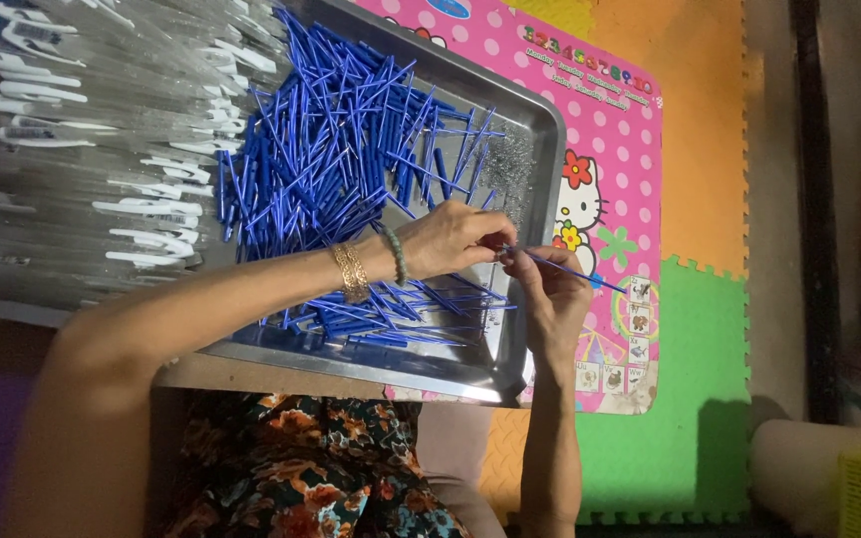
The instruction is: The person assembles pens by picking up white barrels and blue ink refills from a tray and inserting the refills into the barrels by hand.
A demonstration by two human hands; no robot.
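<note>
The left hand (455, 237) and the right hand (550, 289) meet just past the right edge of the metal tray (535, 149), and both pinch their fingers shut on one thin blue pen refill (570, 270). The refill points to the right, over the pink play mat (620, 130). To do this well, hold it near the end, keep it straight and push softly so it does not bend; the pile of blue refills (341, 159) lies close by on the left.

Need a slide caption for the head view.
Both hands, left and right, hold a blue refill over a metal tray.
</note>
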